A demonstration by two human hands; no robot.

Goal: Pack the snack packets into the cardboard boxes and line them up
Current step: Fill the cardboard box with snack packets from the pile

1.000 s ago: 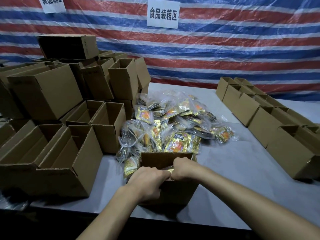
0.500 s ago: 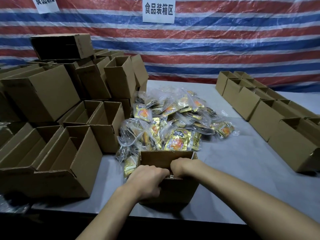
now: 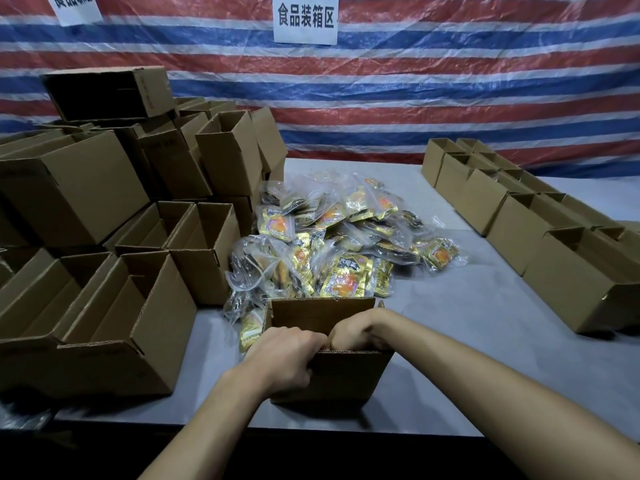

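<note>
1. Two grips meet at the near rim of one open box, bottom centre of the frame, on the grey desk.
2. Left grip: fingers curled over the box's near wall, clamping the cardboard; probably so the box stays put while it is filled.
3. Right grip: wrist bent down into the box mouth, fingers hidden behind the wall; I cannot tell whether it pinches a packet, the rim or nothing; it may be settling contents, but the box's inside is out of sight.
4. Packets: a loose heap at mid-frame, its near edge touching the box's far wall, a few spilling past the box's left corner; the box sits right against the supply, likely to keep each reach short.
5. Empty boxes crowd the left of the frame, some stacked or tipped, mouths open; seemingly stock waiting its turn.
6. Row of boxes runs along the right side, standing side by side; probably the line where this box belongs once full.
</note>
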